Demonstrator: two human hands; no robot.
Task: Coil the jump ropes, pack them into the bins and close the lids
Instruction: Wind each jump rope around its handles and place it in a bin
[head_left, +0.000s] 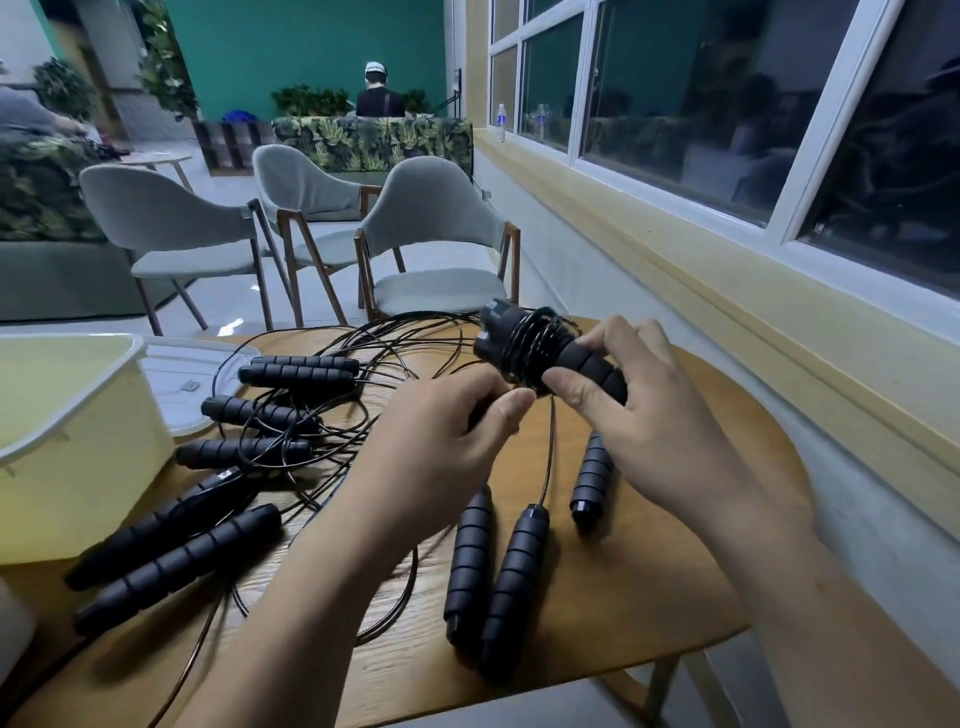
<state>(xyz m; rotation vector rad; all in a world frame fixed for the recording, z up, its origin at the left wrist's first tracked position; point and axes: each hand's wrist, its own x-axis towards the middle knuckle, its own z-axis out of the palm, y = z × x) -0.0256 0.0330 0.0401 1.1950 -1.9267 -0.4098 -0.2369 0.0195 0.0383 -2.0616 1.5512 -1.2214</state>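
Above the wooden table (649, 597), my right hand (639, 410) grips a pair of black ribbed jump rope handles (550, 348) with thin black cord wound around them. My left hand (447, 447) pinches that cord just left of the handles. A loose strand hangs down from the bundle toward a handle (514, 582) lying on the table. Several more black handles (171, 551) and tangled cords (363, 374) lie spread across the table's left and middle. An open pale yellow bin (78, 447) stands at the left, with its white lid (192, 379) lying flat behind it.
Three grey chairs (431, 244) stand beyond the table's far edge. A wall with a window ledge (727, 270) runs along the right. A person sits far back behind a leaf-patterned sofa (374, 140). A white object (13, 623) sits at the lower left edge.
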